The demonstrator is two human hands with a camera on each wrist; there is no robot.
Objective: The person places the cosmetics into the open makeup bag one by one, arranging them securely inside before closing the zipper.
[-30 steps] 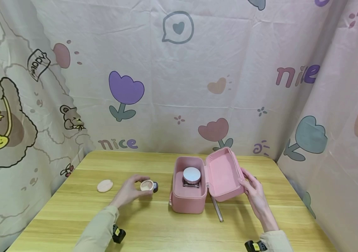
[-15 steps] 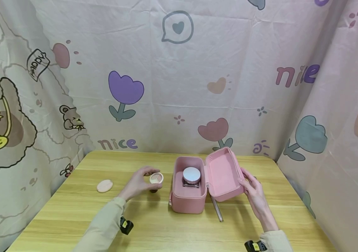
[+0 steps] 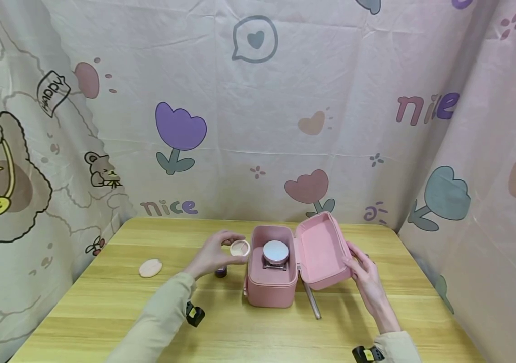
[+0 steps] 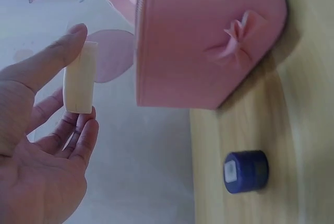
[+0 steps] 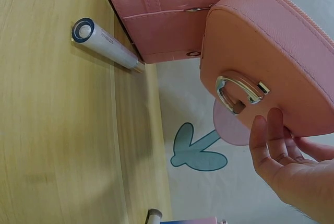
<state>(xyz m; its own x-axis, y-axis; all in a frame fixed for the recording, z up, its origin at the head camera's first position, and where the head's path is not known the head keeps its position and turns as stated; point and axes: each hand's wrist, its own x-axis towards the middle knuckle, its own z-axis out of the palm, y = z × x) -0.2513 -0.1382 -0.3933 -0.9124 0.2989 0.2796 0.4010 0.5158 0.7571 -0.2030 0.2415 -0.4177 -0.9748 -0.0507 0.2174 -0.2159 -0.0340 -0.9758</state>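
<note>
Fingers (image 4: 87, 141) of the left hand (image 3: 212, 256), we see, are parted just enough to pinch a round palette (image 3: 239, 248) above the worktop (image 3: 248, 335), beside the open pink case (image 3: 271, 296) whose lid (image 3: 323, 252) the right hand (image 3: 366, 277) grips with bent fingers.

In the head view the light is soft and even, and the far curtain (image 3: 258, 101) looks bright. On the table (image 3: 258, 333) a weak shadow lies beside the left sleeve (image 3: 153, 317). The left wrist view is dimmer; the pink case (image 4: 193, 51) casts a soft shadow and the blue jar (image 4: 248, 172) is slightly blurred. In the right wrist view the metal handle (image 5: 249, 92) glints.
</note>
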